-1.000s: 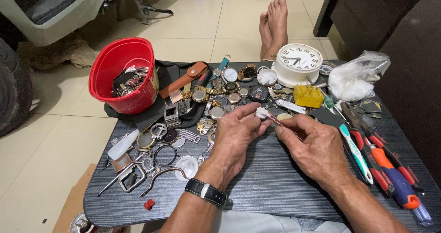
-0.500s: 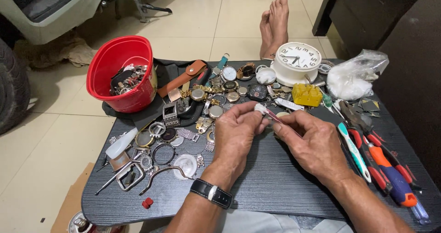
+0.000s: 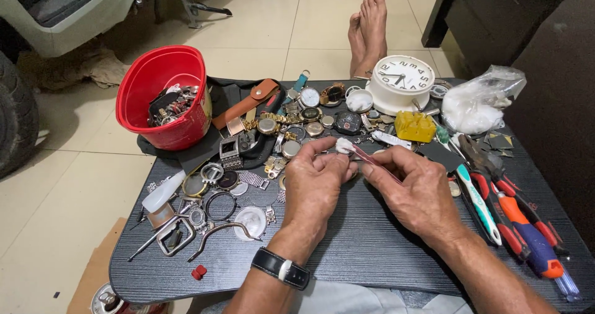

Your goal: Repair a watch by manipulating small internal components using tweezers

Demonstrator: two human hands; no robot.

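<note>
My left hand (image 3: 316, 181) is closed over a small object that its fingers hide, and a tuft of white cotton (image 3: 344, 145) shows at the fingertips. My right hand (image 3: 416, 190) pinches thin reddish tweezers (image 3: 375, 161) whose tips reach the cotton. Both hands hover over the middle of a dark tabletop (image 3: 365, 239). A black wristwatch (image 3: 280, 268) sits on my left wrist.
A red tub (image 3: 162, 97) of parts stands at the back left. Several watches, cases and straps (image 3: 291, 119) lie behind my hands, a white clock (image 3: 401, 82) and cotton bag (image 3: 477, 100) at back right. Screwdrivers and pliers (image 3: 517, 218) line the right edge. Rings and tools (image 3: 204, 212) lie left.
My hands have risen slightly and drawn closer together; the tweezers' tips now meet the cotton at my left fingertips. The view has shifted a little.
</note>
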